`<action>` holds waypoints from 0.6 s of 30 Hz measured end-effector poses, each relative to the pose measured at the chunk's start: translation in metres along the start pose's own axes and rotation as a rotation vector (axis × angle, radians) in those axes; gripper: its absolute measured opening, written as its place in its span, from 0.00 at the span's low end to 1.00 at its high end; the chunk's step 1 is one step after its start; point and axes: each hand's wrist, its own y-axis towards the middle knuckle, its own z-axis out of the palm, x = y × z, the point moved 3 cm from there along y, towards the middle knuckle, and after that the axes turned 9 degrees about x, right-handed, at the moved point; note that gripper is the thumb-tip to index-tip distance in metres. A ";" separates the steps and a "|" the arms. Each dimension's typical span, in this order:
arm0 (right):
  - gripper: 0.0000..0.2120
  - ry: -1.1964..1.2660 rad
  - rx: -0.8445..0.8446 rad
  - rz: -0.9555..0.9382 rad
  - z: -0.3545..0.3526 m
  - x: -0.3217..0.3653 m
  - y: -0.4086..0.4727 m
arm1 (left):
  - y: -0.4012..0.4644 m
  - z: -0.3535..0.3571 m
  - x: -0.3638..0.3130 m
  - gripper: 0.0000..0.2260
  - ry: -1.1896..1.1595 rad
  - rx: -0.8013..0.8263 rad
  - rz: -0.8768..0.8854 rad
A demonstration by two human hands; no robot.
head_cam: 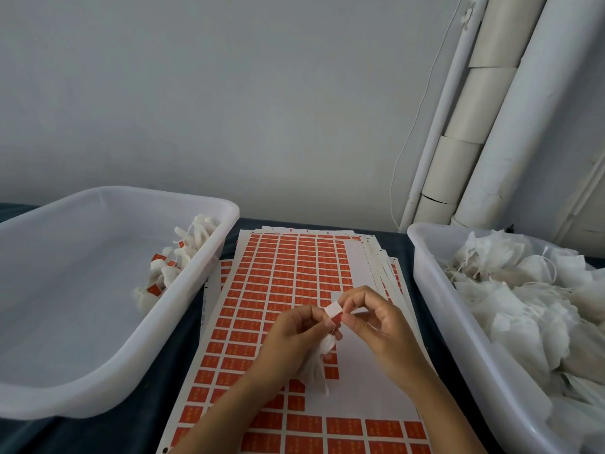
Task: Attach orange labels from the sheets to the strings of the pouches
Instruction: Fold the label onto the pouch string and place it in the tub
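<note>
Sheets of orange labels (281, 276) lie stacked on the dark table between two tubs. Above the top sheet, my left hand (294, 335) grips a white pouch (319, 365) that hangs below its fingers, with the string running up. My right hand (376, 319) pinches an orange label (334, 313), white backing side partly showing, right at my left fingertips. The two hands touch at the label. A bare white patch on the sheet lies under my right hand where labels are gone.
A white tub (108, 381) at the left holds a few labelled pouches (170, 263) in its far right corner. Another white tub (458, 326) at the right is heaped with unlabelled pouches (530, 296). White pipes (484, 126) and a cable stand at the back right.
</note>
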 end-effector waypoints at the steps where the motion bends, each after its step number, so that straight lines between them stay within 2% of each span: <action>1: 0.02 0.004 -0.008 0.002 0.001 0.000 0.000 | 0.000 0.000 0.000 0.08 0.039 -0.001 0.014; 11: 0.04 0.068 -0.097 0.026 0.013 0.002 -0.001 | 0.002 -0.001 0.002 0.11 0.249 0.001 0.087; 18: 0.04 0.113 -0.097 0.028 0.015 0.002 -0.002 | 0.000 0.001 0.000 0.13 0.120 0.079 0.114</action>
